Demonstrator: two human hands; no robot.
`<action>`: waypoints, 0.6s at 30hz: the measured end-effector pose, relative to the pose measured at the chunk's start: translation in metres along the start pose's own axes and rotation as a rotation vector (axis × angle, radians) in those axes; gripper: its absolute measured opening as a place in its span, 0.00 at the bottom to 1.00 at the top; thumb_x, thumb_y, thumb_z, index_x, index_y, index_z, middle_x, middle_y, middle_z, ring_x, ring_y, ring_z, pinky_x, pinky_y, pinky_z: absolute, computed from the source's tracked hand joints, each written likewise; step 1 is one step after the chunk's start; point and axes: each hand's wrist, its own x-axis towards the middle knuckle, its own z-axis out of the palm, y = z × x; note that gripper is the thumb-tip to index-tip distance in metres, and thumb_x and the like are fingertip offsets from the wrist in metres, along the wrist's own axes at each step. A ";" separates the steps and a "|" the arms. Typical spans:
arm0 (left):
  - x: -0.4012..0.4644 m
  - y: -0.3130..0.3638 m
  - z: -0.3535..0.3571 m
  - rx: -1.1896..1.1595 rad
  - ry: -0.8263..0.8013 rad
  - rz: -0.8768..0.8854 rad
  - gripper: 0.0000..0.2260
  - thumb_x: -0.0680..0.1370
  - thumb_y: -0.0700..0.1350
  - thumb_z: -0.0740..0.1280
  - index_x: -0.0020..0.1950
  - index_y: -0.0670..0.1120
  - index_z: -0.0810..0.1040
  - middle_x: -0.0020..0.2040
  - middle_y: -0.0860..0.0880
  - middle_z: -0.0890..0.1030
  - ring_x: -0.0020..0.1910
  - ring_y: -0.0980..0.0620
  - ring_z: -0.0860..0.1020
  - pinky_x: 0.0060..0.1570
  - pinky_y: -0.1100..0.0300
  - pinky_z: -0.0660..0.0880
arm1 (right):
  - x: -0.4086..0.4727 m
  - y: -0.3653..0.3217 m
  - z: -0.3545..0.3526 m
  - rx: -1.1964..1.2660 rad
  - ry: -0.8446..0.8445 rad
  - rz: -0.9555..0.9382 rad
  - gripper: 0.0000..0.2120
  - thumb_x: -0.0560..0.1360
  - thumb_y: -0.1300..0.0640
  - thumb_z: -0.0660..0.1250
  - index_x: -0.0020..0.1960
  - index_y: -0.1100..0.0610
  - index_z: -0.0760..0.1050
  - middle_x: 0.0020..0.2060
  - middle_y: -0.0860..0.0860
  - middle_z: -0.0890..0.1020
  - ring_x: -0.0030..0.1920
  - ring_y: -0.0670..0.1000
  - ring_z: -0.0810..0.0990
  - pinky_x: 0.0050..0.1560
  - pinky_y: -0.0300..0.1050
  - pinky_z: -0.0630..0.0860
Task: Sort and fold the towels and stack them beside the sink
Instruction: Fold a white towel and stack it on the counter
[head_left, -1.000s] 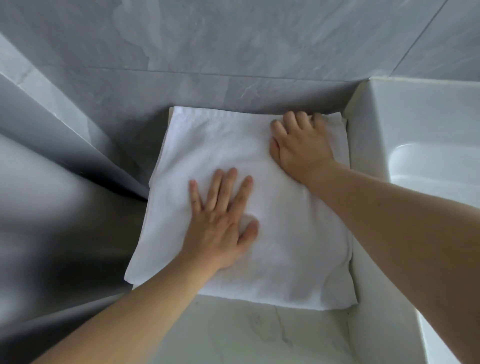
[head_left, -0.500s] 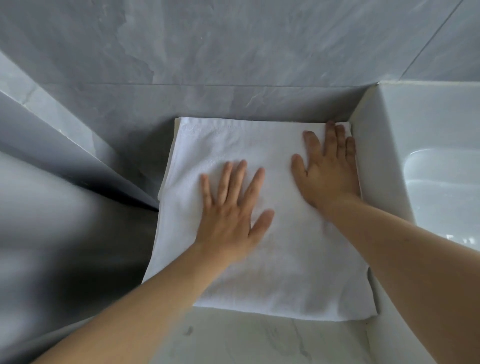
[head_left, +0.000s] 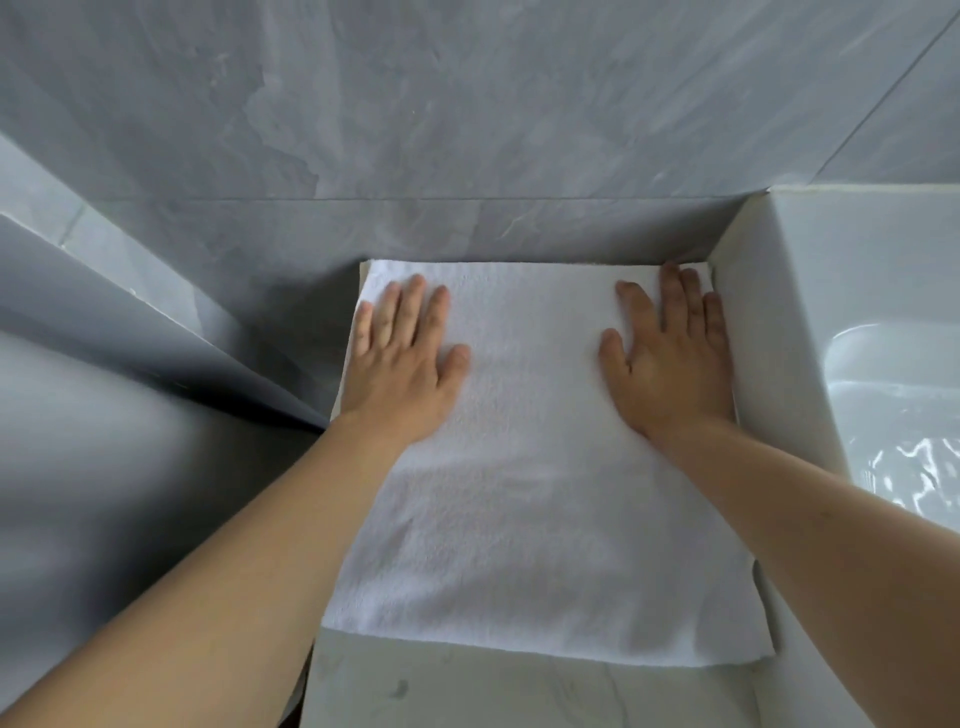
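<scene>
A folded white towel (head_left: 545, 467) is lying flat on the counter (head_left: 519, 691), tucked just beside the sink (head_left: 883, 364) and touching its outer wall. The left hand (head_left: 402, 364) is pressing flat with fingers spread on the towel's far corner away from the sink, while the right hand (head_left: 670, 364) is pressing flat, fingers straight, on the corner against the sink.

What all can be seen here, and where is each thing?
towel: one visible on top, white, folded flat on the counter, back edge at the wall, right edge against the sink's side; whether more lie beneath cannot be told
counter: one, pale marbled, bare strip in front of the towel
sink: one, white, right of the towel, basin at far right
wall tiles: several, grey, behind and to the left
left hand: one, flat on the towel's far left corner
right hand: one, flat on the towel's far right corner, beside the sink
</scene>
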 end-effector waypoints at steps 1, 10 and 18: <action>-0.004 0.009 -0.003 -0.008 0.002 -0.024 0.30 0.81 0.61 0.36 0.80 0.51 0.34 0.80 0.48 0.34 0.78 0.48 0.31 0.76 0.44 0.34 | 0.000 0.000 0.000 0.006 0.002 -0.002 0.30 0.77 0.42 0.47 0.76 0.52 0.62 0.77 0.63 0.58 0.77 0.61 0.54 0.77 0.56 0.47; -0.076 0.033 0.037 0.000 0.154 0.196 0.29 0.82 0.60 0.50 0.82 0.55 0.50 0.82 0.50 0.48 0.81 0.45 0.44 0.74 0.32 0.47 | -0.001 0.000 -0.001 0.036 0.035 0.004 0.30 0.75 0.46 0.48 0.75 0.53 0.64 0.76 0.63 0.60 0.77 0.61 0.56 0.77 0.56 0.49; -0.075 0.033 0.037 -0.003 0.149 0.187 0.30 0.80 0.60 0.50 0.82 0.56 0.49 0.82 0.51 0.47 0.81 0.46 0.43 0.74 0.32 0.45 | -0.020 -0.016 -0.015 0.082 0.015 0.038 0.30 0.77 0.47 0.47 0.74 0.59 0.64 0.76 0.61 0.60 0.77 0.62 0.56 0.76 0.62 0.44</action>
